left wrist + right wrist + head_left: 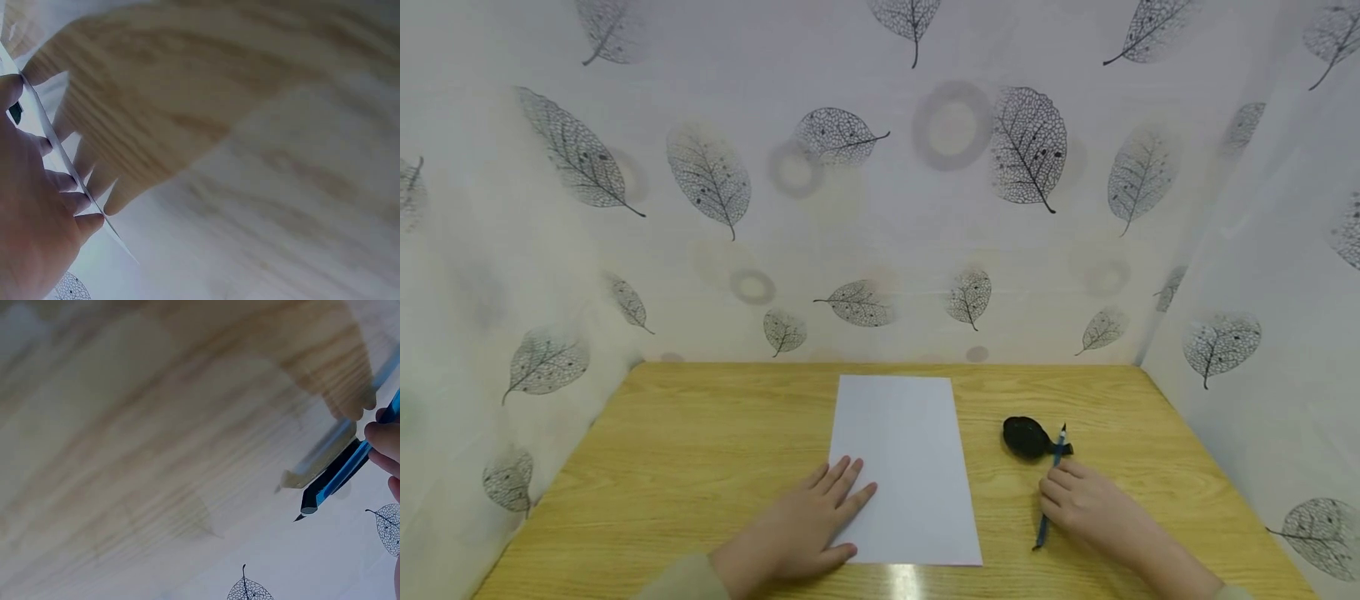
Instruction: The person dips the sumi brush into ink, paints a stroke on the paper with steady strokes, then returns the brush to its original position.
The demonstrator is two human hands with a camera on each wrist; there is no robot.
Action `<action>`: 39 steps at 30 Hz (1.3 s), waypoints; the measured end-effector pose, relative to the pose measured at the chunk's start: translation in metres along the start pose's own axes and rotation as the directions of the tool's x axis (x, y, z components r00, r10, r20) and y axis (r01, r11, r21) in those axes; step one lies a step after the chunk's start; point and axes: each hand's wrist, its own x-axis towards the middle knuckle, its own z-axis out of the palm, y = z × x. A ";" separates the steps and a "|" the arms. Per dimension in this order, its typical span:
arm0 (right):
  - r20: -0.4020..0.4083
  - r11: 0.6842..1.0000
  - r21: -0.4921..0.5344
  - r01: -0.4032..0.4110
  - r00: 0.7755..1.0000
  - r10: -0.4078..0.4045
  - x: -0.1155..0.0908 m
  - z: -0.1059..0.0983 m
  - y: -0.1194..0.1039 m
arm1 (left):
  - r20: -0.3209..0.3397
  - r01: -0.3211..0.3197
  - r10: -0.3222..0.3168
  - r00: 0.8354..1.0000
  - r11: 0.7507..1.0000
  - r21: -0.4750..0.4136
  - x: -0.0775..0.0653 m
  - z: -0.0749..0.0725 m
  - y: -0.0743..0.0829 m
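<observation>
A white sheet of paper (906,458) lies upright on the wooden table. Over its lower left part rests my left hand (801,525), palm down with the fingers spread; the left wrist view shows those fingers (75,203) along the paper's edge. My right hand (1090,504) pinches a blue-handled writing brush (1042,532) by its middle, dark tip pointing away from me. The brush's front part overlaps the narrow end of a black gourd-shaped dish (1024,437) right of the paper. The handle's middle is hidden by the fingers.
The wooden table (715,442) ends at a pale curtain (880,225) printed with leaves, which also stands along both sides. The table surface mirrors the hands in the wrist views.
</observation>
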 end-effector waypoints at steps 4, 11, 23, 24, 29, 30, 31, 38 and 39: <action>-0.026 1.000 -0.011 0.011 1.000 -0.011 0.002 0.001 0.000 | -0.013 -0.015 0.015 1.000 1.000 0.022 0.002 0.002 0.001; -0.035 0.999 -0.049 0.019 0.999 -0.021 0.002 -0.003 0.003 | 0.020 -0.002 0.002 1.000 1.000 0.004 0.004 -0.002 0.004; -0.075 0.994 -0.106 0.020 0.997 -0.028 0.012 -0.018 0.013 | 0.016 0.004 -0.004 1.000 1.000 0.022 0.004 -0.003 0.007; -0.082 0.994 -0.106 0.018 0.996 -0.027 0.014 -0.019 0.013 | 0.017 0.005 -0.005 1.000 1.000 0.022 0.004 -0.004 0.007; -0.142 0.996 -0.085 -0.008 0.990 -0.004 0.021 -0.022 0.017 | 0.025 0.010 -0.010 1.000 1.000 0.004 0.004 -0.005 0.008; -0.153 0.997 -0.081 -0.017 0.988 0.005 0.023 -0.023 0.018 | 0.026 0.011 -0.011 1.000 1.000 -0.003 0.003 -0.005 0.008; -0.163 0.997 -0.078 -0.029 0.986 0.016 0.024 -0.023 0.018 | 0.029 0.011 -0.010 1.000 1.000 -0.013 0.003 -0.006 0.008; -0.223 0.992 -0.065 -0.111 0.970 0.094 0.035 -0.027 0.022 | -0.012 -0.002 0.002 1.000 1.000 -0.002 0.002 -0.003 0.010; -0.232 0.991 -0.062 -0.120 0.967 0.103 0.036 -0.027 0.022 | -0.021 -0.005 0.005 1.000 1.000 0.001 0.002 -0.003 0.010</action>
